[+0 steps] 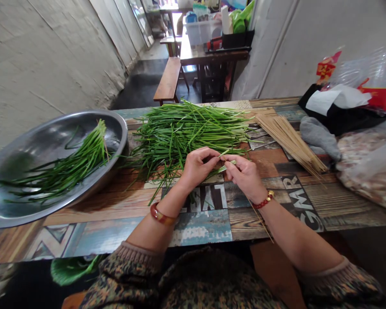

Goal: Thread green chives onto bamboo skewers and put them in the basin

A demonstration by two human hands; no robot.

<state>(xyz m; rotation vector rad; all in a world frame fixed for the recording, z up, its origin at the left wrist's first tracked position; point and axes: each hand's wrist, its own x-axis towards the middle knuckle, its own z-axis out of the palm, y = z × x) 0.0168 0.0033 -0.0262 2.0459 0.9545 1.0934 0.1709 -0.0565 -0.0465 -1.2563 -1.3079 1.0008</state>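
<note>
Glossy metal basin (pixel 48 141), matt wooden sticks (pixel 287 141), smooth wood-grained tabletop (pixel 199 225)

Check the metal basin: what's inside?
A bunch of long green stalks lies in the metal basin, pale ends toward the right. Anything directly beneath the bunch is covered, not visible.

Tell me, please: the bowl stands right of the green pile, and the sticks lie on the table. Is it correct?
No: the head view shows the bowl left of the green pile; the sticks do lie on the table.
</note>
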